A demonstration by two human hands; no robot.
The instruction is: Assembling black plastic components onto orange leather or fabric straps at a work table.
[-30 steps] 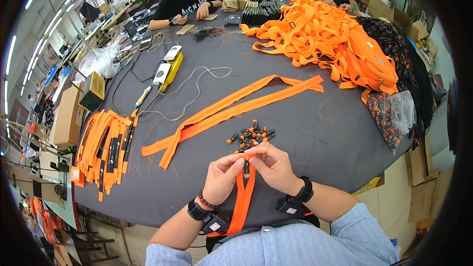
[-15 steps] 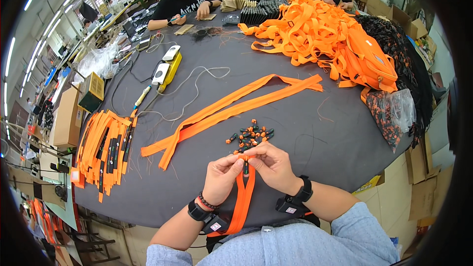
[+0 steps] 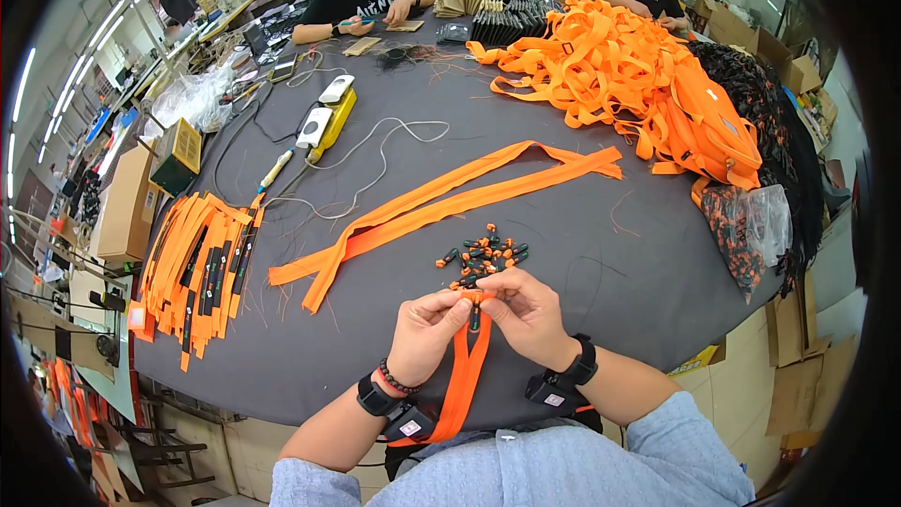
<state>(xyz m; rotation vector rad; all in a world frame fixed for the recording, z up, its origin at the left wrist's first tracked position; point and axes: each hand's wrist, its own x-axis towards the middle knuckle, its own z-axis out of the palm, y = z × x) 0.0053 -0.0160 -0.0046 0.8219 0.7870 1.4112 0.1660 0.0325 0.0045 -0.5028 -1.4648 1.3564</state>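
My left hand [image 3: 422, 336] and my right hand [image 3: 527, 321] meet in front of me at the near side of the table. Both are closed in a pinch on the top end of an orange zipper tape [image 3: 462, 390]. The tape's two bands hang down from my fingers towards my lap. Between my hands a small black zipper pull [image 3: 475, 320] dangles at the tape's end; the slider itself is mostly hidden by my fingertips. Just beyond my fingers lies a small heap of black zipper pulls with orange ends [image 3: 497, 250].
A long folded orange zipper tape [image 3: 479, 203] lies across the dark table [image 3: 601, 305]. Orange strips with black labels [image 3: 202, 272] are stacked at left, near a yellow power strip [image 3: 330, 136]. Orange webbing [image 3: 601, 66] is heaped at far right. Two people work across the table.
The view has shifted slightly. My hands stay pinched together on the zipper end, with only small finger movement. The person at far left has leaned a little.
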